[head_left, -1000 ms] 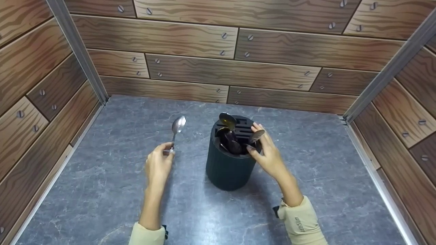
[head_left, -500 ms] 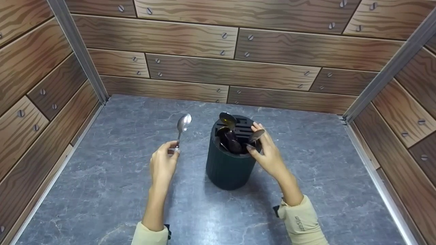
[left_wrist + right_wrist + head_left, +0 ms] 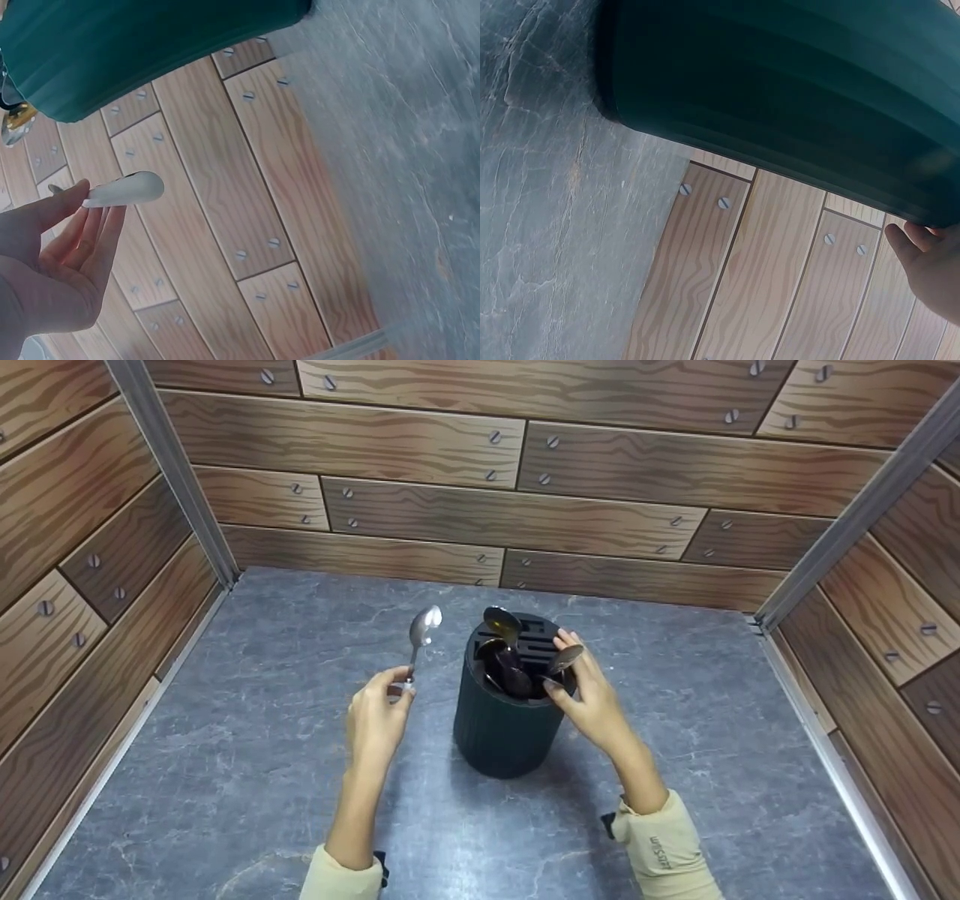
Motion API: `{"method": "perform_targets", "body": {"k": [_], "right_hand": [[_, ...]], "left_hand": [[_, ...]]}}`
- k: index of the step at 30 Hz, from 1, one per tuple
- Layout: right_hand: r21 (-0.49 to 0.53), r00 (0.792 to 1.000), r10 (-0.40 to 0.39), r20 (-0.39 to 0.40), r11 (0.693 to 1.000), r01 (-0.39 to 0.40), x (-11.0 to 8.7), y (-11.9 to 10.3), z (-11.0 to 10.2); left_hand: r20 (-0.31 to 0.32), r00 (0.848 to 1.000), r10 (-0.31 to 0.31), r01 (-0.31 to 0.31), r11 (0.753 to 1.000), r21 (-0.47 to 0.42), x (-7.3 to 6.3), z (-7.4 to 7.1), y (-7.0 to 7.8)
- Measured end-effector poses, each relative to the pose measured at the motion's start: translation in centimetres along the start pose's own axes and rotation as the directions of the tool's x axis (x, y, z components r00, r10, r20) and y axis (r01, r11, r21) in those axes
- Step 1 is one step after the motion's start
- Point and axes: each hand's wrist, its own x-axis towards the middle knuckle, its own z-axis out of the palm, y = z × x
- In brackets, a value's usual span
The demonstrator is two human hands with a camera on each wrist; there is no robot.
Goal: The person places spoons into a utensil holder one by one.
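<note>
A metal spoon is pinched between the thumb and fingers of my left hand, bowl up, left of the holder and apart from it. Its pale, rounded handle end sticks out below the fingers in the left wrist view. My right hand holds the right side of the dark green utensil holder near its rim, thumb toward the front and fingers farther back. Several spoons stand in the holder's front opening, among them a gold-tinted spoon and a spoon leaning toward my right hand.
The holder's black top has a slotted insert at the back. Grey marbled tabletop surrounds it. Wood-patterned walls close in the back and both sides, with metal posts at the corners.
My left hand has moved right and slightly away from me, bringing the spoon closer to the holder. The right hand and the holder have stayed in place.
</note>
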Motion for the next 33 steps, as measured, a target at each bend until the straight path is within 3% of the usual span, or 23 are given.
{"method": "perform_targets", "body": {"k": [12, 33], "right_hand": [[0.011, 1.0, 0.004, -0.003, 1.0, -0.004, 0.0, 0.0, 0.1], [0.004, 1.0, 0.004, -0.014, 1.0, -0.004, 0.0, 0.1, 0.1]], "left_hand": [[-0.03, 0.994, 0.107, -0.108, 0.993, -0.049, -0.4, 0.9, 1.3], [-0.016, 0.988, 0.155, -0.156, 0.983, -0.096, -0.7, 1.8, 2.4]]}}
